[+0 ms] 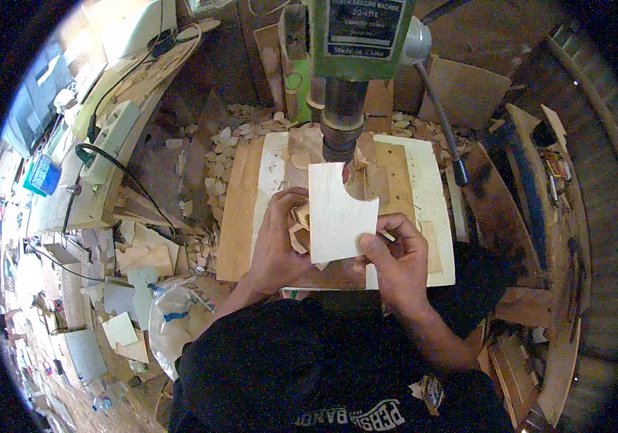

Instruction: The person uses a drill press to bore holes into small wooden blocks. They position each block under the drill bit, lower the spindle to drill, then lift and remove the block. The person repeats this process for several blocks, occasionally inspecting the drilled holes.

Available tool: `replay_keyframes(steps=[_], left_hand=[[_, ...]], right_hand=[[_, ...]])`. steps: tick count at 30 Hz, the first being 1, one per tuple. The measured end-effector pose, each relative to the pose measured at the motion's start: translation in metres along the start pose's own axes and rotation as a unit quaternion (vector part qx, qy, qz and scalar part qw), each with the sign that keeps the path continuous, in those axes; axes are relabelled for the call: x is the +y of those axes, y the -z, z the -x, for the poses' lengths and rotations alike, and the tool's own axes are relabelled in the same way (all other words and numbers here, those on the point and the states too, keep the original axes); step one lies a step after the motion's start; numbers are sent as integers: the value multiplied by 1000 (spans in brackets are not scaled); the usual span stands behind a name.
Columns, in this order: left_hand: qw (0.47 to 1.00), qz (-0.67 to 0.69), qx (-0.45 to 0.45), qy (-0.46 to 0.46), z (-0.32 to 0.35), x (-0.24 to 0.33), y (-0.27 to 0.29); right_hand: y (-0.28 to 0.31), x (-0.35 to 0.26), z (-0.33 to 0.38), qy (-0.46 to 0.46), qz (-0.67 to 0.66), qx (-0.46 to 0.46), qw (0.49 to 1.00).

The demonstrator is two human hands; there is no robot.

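Pale plywood panel (338, 213), round-notched corner

Notched plywood piece (338, 213) under drill spindle (341, 123)

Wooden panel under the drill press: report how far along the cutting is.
Done: the wooden panel already has a rounded notch in its top right corner. In hand: left hand and right hand hold it below the drill press. Left: its other corners are uncut.
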State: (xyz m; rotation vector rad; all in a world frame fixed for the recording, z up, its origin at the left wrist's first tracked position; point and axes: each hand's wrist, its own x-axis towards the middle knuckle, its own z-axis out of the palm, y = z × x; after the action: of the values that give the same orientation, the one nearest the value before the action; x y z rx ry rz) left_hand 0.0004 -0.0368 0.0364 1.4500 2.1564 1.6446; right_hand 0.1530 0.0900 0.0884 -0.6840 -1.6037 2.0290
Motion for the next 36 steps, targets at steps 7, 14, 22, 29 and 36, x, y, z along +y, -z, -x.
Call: replay_keyframes(steps=[7,14,22,29,36], left_hand=[[824,492,-66,271,9,-7,-11],[918,340,-85,187,7,-3,-11],[937,263,-108,201,9,13,-6],[932,303,-87,180,5,15,-9],[956,223,-95,167,5,13,-8]], right_hand=[[-4,2,-4,80,132,-42,987],[-15,9,0,24,90,5,996],[-9,15,-11,75,142,-5,987],[-8,19,-17,81,145,10,986],[-13,29,-13,99,187,53,976]])
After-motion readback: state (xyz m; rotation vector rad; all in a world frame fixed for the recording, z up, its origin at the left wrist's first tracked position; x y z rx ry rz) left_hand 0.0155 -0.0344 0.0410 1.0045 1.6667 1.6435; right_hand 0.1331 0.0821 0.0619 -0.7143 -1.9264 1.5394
